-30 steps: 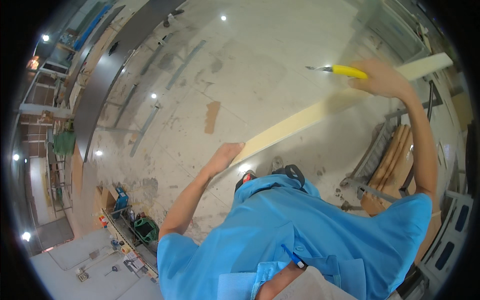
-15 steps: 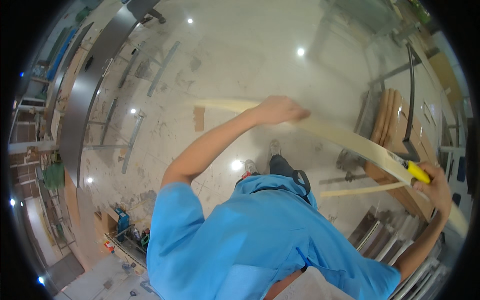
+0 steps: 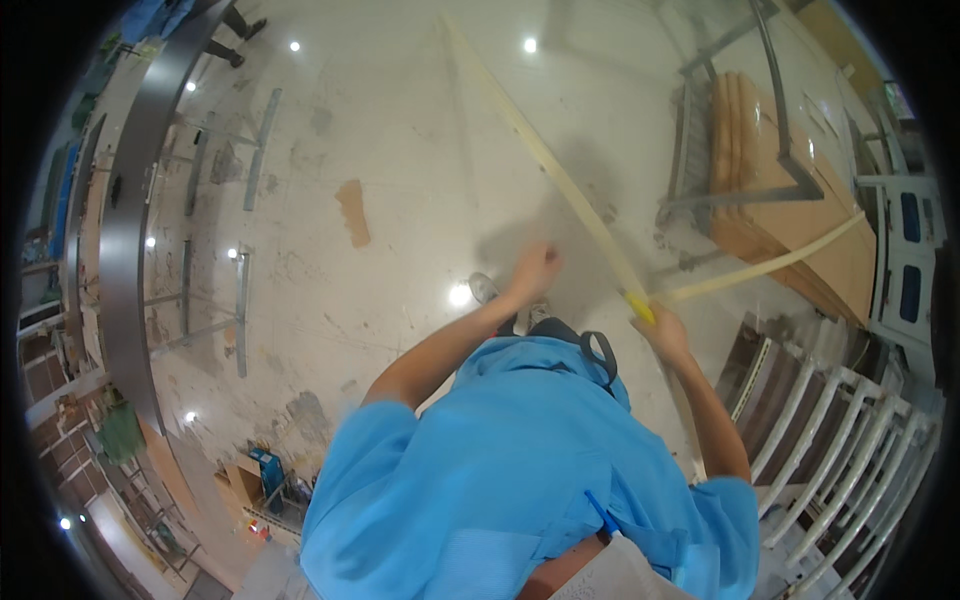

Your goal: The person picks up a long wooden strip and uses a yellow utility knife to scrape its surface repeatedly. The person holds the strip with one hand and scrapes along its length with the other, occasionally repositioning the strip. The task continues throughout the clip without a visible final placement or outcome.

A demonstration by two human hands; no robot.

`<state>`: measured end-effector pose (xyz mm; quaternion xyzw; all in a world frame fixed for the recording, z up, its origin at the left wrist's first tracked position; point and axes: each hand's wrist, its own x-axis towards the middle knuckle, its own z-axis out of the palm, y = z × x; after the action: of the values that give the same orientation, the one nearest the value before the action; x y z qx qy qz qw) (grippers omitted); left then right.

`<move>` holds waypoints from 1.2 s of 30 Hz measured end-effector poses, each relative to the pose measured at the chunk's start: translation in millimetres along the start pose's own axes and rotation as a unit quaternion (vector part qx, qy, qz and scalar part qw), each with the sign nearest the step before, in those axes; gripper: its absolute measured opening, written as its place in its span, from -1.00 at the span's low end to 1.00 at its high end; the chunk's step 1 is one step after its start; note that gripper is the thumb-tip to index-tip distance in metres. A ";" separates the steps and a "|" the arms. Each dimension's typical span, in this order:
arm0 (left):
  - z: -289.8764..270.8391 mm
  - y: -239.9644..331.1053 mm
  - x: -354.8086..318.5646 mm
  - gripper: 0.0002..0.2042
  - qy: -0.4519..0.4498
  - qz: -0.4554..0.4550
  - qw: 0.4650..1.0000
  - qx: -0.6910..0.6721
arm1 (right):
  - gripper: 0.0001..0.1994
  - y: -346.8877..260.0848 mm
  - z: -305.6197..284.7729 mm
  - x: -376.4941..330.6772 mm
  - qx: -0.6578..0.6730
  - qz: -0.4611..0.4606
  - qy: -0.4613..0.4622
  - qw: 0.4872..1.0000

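Note:
My left hand (image 3: 538, 270) hovers in front of my waist, its fingers curled closed, with nothing visible in them and apart from the strip. My right hand (image 3: 666, 330) is closed on a yellow-handled utility knife (image 3: 639, 307); its blade does not show clearly. From beside this hand a long, thin, pale-yellow strip (image 3: 560, 178) stretches up and to the left, its far end blurred. Another pale strip (image 3: 770, 266) curves from the same hand toward the right. Whether the two are one piece, and how the hand grips them, is hidden.
Cardboard-wrapped panels (image 3: 790, 190) and a dark metal frame (image 3: 785, 110) stand at the right. Wrapped white rails (image 3: 850, 440) lie at lower right. A long dark panel (image 3: 125, 230) on metal supports runs along the left. Another person's legs (image 3: 225, 45) show at upper left.
My left hand has come off the strip and dropped nearer my waist. My right hand has moved inward with the knife, and the strip has swung to point farther up and away.

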<state>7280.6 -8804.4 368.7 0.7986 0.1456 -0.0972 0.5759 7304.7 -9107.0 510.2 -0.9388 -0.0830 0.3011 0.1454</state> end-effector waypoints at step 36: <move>27.1 -30.3 -232.1 -0.69 0.134 -0.307 0.758 -0.560 | -0.66 -59.9 92.9 -8.2 0.093 -0.427 -0.050 0.898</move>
<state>7052.7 -8849.2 408.0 0.2512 0.4872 -0.0625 0.8341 7239.3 -9031.8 461.9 -0.7795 -0.4543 0.2626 0.3421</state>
